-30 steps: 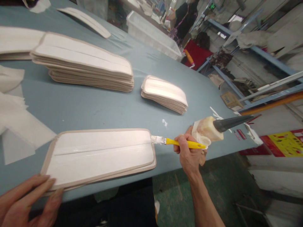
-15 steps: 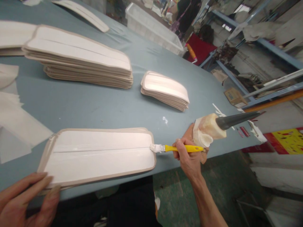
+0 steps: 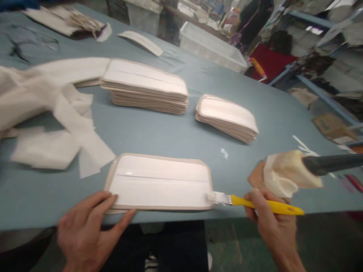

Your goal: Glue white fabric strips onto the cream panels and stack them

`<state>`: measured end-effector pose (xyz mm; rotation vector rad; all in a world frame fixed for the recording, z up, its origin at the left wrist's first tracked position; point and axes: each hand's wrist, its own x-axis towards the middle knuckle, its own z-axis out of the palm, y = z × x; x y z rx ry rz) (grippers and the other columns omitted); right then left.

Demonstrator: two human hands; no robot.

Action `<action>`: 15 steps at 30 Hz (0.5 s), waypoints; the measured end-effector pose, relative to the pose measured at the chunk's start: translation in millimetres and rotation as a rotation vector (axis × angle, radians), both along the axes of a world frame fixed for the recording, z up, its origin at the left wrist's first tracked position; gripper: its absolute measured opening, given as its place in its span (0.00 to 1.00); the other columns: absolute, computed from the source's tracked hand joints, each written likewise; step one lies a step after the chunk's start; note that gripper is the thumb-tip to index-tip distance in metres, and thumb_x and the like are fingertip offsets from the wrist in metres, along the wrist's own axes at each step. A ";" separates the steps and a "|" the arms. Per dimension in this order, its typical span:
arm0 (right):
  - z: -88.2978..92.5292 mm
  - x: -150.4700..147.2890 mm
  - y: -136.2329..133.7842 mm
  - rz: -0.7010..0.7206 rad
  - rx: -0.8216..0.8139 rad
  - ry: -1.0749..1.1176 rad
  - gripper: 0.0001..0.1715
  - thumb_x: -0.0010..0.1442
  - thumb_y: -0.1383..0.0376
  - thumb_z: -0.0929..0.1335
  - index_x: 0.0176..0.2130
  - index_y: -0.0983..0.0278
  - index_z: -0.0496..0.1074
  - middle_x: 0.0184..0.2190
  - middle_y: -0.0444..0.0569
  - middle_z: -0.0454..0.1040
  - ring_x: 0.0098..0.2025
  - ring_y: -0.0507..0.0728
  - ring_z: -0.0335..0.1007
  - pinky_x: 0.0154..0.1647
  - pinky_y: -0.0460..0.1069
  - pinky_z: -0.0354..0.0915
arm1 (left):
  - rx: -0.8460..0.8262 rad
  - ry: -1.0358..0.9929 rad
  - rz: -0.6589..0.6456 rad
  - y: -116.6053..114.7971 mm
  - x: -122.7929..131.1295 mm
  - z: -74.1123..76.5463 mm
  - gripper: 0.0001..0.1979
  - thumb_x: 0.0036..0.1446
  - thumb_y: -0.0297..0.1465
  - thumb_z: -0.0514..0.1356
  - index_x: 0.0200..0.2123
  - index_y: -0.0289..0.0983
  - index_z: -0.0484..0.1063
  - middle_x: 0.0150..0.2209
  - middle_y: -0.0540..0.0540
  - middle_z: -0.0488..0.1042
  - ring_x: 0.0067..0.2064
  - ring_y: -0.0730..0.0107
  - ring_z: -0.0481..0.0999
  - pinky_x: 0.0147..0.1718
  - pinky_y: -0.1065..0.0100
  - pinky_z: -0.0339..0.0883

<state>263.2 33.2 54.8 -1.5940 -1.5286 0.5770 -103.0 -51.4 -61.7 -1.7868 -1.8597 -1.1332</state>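
My right hand [image 3: 272, 219] is closed around the yellow handle of a paintbrush [image 3: 266, 204]. White paste coats its bristles, which touch the right edge of a white panel [image 3: 159, 189] with a beige border, near its front corner. The panel lies flat at the table's front edge, with another layer peeking out beneath its left side. A lengthwise line and a wet shine show on its face. My left hand [image 3: 90, 226] rests on the panel's front left corner, fingers stretched out and thumb apart at the front edge.
Behind the panel stand a tall stack of similar panels [image 3: 147, 85] and a smaller stack [image 3: 227, 117]. Pale fabric strips [image 3: 68, 124] lie to the left. A wrapped container with a dark handle [image 3: 292, 172] stands beyond my right hand. Farther back is a white plastic bin [image 3: 212, 51].
The view has swung left, so things appear farther right. The brush tip has moved along the panel's right edge toward its front corner. My left hand still touches the front left corner.
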 end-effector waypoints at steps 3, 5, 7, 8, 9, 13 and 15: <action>1.0 -16.9 4.5 -0.040 -0.003 0.059 0.30 0.67 0.44 0.72 0.25 0.63 0.74 0.14 0.42 0.64 0.16 0.50 0.59 0.16 0.43 0.56 | 0.014 0.159 0.015 0.6 3.4 8.4 0.18 0.59 0.39 0.73 0.45 0.33 0.76 0.43 0.36 0.81 0.44 0.52 0.79 0.45 0.56 0.66; -0.8 -45.2 9.1 -0.003 0.011 0.187 0.30 0.65 0.43 0.73 0.26 0.63 0.74 0.14 0.41 0.64 0.15 0.50 0.58 0.15 0.43 0.56 | 0.010 0.143 0.023 1.1 6.7 13.8 0.17 0.61 0.38 0.71 0.44 0.32 0.76 0.42 0.36 0.80 0.44 0.52 0.79 0.45 0.56 0.66; -2.5 -85.1 11.8 0.062 0.027 0.344 0.29 0.64 0.43 0.74 0.26 0.62 0.73 0.14 0.40 0.64 0.15 0.50 0.58 0.14 0.43 0.56 | 0.007 0.117 0.030 0.9 9.3 17.0 0.16 0.61 0.38 0.71 0.44 0.33 0.76 0.42 0.37 0.80 0.44 0.53 0.79 0.45 0.56 0.65; -3.5 -106.9 12.5 0.094 -0.011 0.384 0.28 0.66 0.45 0.73 0.27 0.62 0.73 0.15 0.41 0.65 0.16 0.50 0.60 0.15 0.43 0.56 | 0.007 0.105 0.032 0.5 10.0 17.6 0.16 0.62 0.38 0.71 0.44 0.33 0.76 0.42 0.37 0.80 0.44 0.53 0.79 0.45 0.56 0.65; -4.7 -128.3 12.8 0.131 -0.019 0.411 0.27 0.67 0.46 0.73 0.27 0.62 0.72 0.15 0.40 0.66 0.16 0.49 0.60 0.16 0.43 0.57 | 0.007 0.093 0.032 0.0 10.5 17.6 0.16 0.62 0.38 0.71 0.44 0.33 0.76 0.42 0.38 0.80 0.44 0.54 0.78 0.45 0.56 0.65; -12.7 -190.3 16.0 0.252 -0.082 0.437 0.28 0.70 0.47 0.71 0.26 0.62 0.70 0.16 0.41 0.69 0.17 0.49 0.61 0.19 0.43 0.60 | 0.002 0.048 0.029 -1.5 11.3 15.8 0.16 0.62 0.39 0.70 0.44 0.34 0.76 0.42 0.39 0.80 0.44 0.54 0.78 0.45 0.57 0.65; -17.8 -204.1 19.4 0.294 -0.106 0.422 0.27 0.70 0.47 0.71 0.27 0.62 0.70 0.17 0.41 0.70 0.17 0.49 0.61 0.18 0.43 0.59 | -0.006 0.029 0.039 -1.8 12.0 15.4 0.15 0.63 0.40 0.70 0.44 0.35 0.75 0.42 0.39 0.80 0.44 0.55 0.78 0.45 0.57 0.65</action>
